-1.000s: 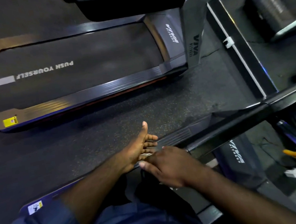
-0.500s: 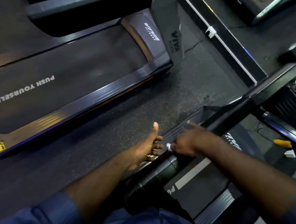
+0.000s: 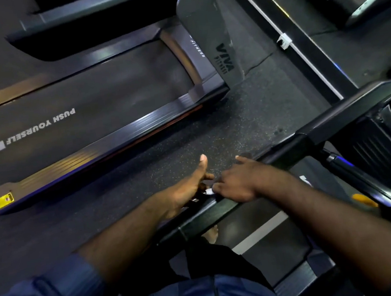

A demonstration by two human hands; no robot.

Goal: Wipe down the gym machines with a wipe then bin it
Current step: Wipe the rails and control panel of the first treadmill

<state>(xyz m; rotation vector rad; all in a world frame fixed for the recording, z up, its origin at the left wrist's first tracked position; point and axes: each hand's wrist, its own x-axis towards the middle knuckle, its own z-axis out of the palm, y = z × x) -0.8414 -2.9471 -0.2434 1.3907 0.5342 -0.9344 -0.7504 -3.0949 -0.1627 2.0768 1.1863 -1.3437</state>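
On the treadmill handrail (image 3: 199, 215), the right hand (image 3: 241, 182) pinches a white wipe (image 3: 209, 191) just beside the left hand (image 3: 188, 189), whose thumb is raised and fingers curled; whether it grips anything is unclear.

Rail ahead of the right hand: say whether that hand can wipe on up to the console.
Probably yes. The right hand sits on the rail, seemingly holding the wipe to it, and the rail toward the console looks bare. The left hand lies behind it, out of that path.
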